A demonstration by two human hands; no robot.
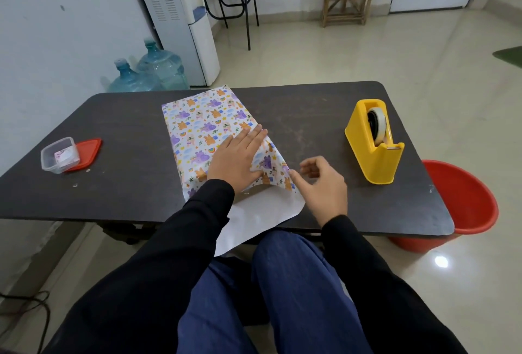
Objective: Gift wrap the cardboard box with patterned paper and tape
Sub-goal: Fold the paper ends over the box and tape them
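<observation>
Purple-and-orange patterned paper (197, 124), folded over the hidden box left of the yellow plastic tape dispenser (372, 144), could spring open untaped: only flat fingers of the left hand (237, 158) press it, while the right hand (322, 181), loosely curled, holds nothing.

Soft, even, slightly cool indoor light leaves only faint shadows on the worktop (310, 116). 1 bright glare spot sits on the glossy floor (441, 262). Wide-angle distortion bows the frame's edges, and detail is mildly soft throughout.
</observation>
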